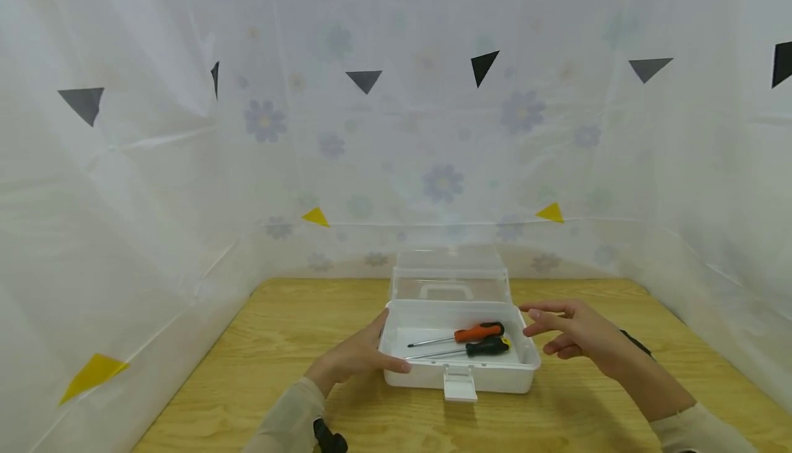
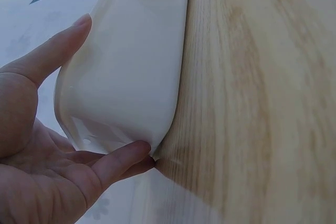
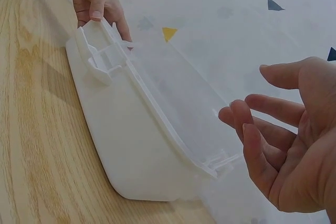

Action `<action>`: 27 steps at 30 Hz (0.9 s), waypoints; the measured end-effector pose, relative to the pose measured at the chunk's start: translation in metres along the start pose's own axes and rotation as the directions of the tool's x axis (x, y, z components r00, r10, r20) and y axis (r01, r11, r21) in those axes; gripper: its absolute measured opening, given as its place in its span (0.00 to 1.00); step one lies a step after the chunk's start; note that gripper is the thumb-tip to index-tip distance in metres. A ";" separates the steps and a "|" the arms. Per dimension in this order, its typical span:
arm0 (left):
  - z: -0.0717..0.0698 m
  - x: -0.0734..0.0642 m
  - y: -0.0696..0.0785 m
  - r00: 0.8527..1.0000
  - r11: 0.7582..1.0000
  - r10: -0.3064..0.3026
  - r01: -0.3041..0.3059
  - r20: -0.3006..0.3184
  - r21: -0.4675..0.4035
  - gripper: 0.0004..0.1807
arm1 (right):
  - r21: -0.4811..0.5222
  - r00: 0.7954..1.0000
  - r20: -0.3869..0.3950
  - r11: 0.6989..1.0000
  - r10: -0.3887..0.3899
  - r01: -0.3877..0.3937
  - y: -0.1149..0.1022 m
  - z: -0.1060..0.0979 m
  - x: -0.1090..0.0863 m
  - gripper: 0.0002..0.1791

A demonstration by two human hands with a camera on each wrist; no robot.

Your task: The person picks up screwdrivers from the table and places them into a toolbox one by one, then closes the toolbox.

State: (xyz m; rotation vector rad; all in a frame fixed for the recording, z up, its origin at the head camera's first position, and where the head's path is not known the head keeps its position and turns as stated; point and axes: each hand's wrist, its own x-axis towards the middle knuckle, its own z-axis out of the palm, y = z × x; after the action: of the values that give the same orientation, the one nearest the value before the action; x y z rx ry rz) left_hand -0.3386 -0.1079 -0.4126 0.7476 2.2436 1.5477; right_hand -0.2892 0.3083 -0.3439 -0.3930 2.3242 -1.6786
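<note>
1. The wood-grain worktop (image 1: 247, 384) carries everything.
2. The white plastic toolbox (image 1: 423, 379) sits on it, open, between the two hands; its clear lid (image 1: 489, 288) is tipped back behind.
3. The left hand (image 1: 359, 355) grips the toolbox's left end, thumb over the front rim, fingers against the end wall.
4. The right hand (image 1: 578, 336) is beside the right end, fingers loosely spread and slightly bent, holding nothing; I cannot tell whether a fingertip touches.
5. Inside lie an orange-and-black screwdriver (image 1: 479, 332) and a black-handled screwdriver (image 1: 487, 347).
6. The front latch (image 1: 460, 384) hangs unfastened.
</note>
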 end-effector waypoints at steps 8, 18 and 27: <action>-0.001 0.000 -0.002 1.000 1.000 -0.010 0.010 0.000 -0.021 0.70 | 0.007 1.000 0.010 1.000 -0.018 0.018 -0.001 -0.002 -0.001 0.30; 0.000 0.000 0.000 1.000 1.000 -0.027 0.027 -0.010 -0.006 0.70 | -0.016 0.999 -0.046 1.000 -0.025 0.024 0.002 -0.007 -0.006 0.28; 0.000 -0.001 0.001 0.999 0.999 -0.038 0.039 -0.016 0.012 0.70 | -0.055 0.997 -0.071 0.998 -0.012 0.008 0.006 -0.015 -0.011 0.29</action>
State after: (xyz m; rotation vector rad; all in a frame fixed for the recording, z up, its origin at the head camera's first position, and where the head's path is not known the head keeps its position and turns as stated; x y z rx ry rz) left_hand -0.3378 -0.1083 -0.4117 0.6935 2.2677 1.5288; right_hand -0.2850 0.3273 -0.3441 -0.3618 2.4274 -1.6625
